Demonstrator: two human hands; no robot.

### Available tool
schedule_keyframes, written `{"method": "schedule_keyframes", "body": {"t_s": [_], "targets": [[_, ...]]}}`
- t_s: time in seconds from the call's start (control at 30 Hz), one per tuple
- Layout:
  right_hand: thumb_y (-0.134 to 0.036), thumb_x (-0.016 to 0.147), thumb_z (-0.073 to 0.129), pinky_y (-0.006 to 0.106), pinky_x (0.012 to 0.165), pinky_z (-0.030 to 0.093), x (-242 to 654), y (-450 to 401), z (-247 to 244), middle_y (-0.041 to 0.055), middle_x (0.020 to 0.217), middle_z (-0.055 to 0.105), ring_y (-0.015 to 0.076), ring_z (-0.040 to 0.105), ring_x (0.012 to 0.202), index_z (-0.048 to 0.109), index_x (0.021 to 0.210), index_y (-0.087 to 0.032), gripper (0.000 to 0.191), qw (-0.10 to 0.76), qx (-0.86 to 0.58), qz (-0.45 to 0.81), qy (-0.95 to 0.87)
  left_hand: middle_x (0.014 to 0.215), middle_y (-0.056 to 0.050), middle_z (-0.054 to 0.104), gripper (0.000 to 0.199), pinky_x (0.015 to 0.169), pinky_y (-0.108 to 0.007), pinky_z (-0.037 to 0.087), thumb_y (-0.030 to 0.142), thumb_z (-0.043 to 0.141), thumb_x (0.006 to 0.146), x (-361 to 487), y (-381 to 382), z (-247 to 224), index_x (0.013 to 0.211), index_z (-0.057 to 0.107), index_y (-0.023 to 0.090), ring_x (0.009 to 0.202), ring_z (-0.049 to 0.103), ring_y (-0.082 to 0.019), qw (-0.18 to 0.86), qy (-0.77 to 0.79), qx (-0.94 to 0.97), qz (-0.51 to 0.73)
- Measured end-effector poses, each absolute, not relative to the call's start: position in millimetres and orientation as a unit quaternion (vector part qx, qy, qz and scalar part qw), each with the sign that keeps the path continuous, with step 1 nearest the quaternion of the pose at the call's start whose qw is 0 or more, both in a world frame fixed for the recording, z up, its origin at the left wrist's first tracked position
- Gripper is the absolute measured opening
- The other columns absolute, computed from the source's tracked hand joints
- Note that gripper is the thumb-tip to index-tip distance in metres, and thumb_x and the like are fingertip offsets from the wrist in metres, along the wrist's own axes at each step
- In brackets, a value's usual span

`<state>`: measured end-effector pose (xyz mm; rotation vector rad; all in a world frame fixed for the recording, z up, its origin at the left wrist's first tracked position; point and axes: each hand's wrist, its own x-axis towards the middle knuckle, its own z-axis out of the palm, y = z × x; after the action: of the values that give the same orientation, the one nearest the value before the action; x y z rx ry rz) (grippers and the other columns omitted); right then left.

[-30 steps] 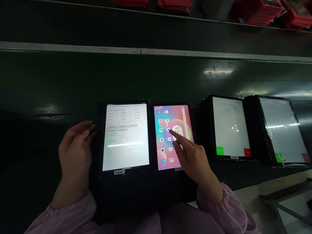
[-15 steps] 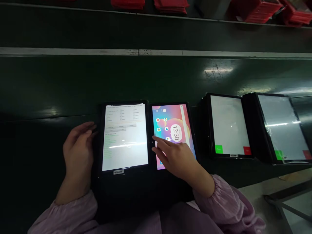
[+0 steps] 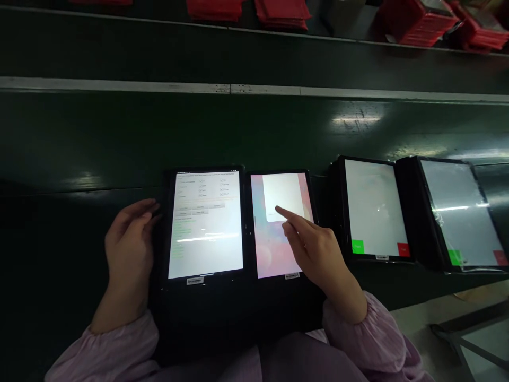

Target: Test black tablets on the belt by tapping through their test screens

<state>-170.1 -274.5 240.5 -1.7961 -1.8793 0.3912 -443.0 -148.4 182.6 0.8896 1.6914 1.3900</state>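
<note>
Two lit tablets lie side by side in front of me on the dark green bench. The left tablet (image 3: 207, 228) shows a white page with tick boxes, grey buttons and green text. Beside its left edge rests my left hand (image 3: 129, 244), fingers loosely bent and apart, holding nothing; whether the fingertips touch the tablet I cannot tell. Over the right tablet (image 3: 267, 249) is my right hand (image 3: 318, 249), its index finger stretched out at a white panel on the pink and blue screen. That hand holds nothing and covers the tablet's lower right side.
To the right lie two more tablets, a nearer one (image 3: 376, 207) and a farther one (image 3: 463, 207), with white screens and green and red corner boxes. Stacks of red pouches (image 3: 417, 21) sit on the far ledge. A pale strip (image 3: 151, 86) crosses the bench.
My right hand has moved right and slightly up across the right tablet. Its screen has changed from icons and a clock to a white panel. My left hand stays beside the left tablet.
</note>
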Motion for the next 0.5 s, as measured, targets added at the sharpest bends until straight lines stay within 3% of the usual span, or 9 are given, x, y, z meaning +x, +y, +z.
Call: {"method": "schedule_keyframes", "body": {"t_s": [0.13,0.23,0.37,0.5], "targets": [[-0.037,0.118,0.031,0.023,0.045,0.039,-171.6,-268.9,236.1,0.0148,0.101,0.085,0.0057,0.049,0.042,0.072,0.135,-0.004,0.056,0.238,-0.658,0.121,-0.704,0.094,-0.003,0.078,0.025,0.125,-0.059,0.043,0.024,0.077,0.058,-444.1,-153.3,184.5,0.083,0.078,0.023,0.101,0.073,-0.026,0.378,0.652,0.383,0.533],[-0.036,0.118,0.034,0.024,0.046,0.042,-171.5,-269.6,228.7,0.0169,0.114,0.084,0.0071,0.055,0.045,0.074,0.134,-0.007,0.052,0.201,-0.669,0.117,-0.706,0.096,-0.003,0.078,0.026,0.126,-0.059,0.042,0.024,0.077,0.059,-445.2,-153.5,182.2,0.085,0.079,0.023,0.102,0.073,-0.026,0.374,0.656,0.391,0.527],[-0.033,0.116,0.041,0.023,0.044,0.042,-170.5,-289.6,228.8,0.0135,0.099,0.086,0.0088,0.060,0.045,0.078,0.128,-0.009,0.045,0.184,-0.662,0.102,-0.719,0.092,-0.004,0.078,0.025,0.126,-0.059,0.042,0.025,0.077,0.057,-447.2,-151.0,178.1,0.082,0.079,0.022,0.098,0.073,-0.026,0.381,0.654,0.366,0.541],[-0.028,0.116,0.042,0.022,0.037,0.038,-176.5,-317.6,239.9,0.0099,0.105,0.086,0.0034,0.048,0.037,0.079,0.088,-0.013,0.049,0.210,-0.646,0.089,-0.728,0.100,-0.005,0.079,0.025,0.123,-0.059,0.045,0.026,0.077,0.063,-444.7,-156.9,185.9,0.089,0.080,0.023,0.103,0.072,-0.028,0.367,0.666,0.403,0.508]]}}
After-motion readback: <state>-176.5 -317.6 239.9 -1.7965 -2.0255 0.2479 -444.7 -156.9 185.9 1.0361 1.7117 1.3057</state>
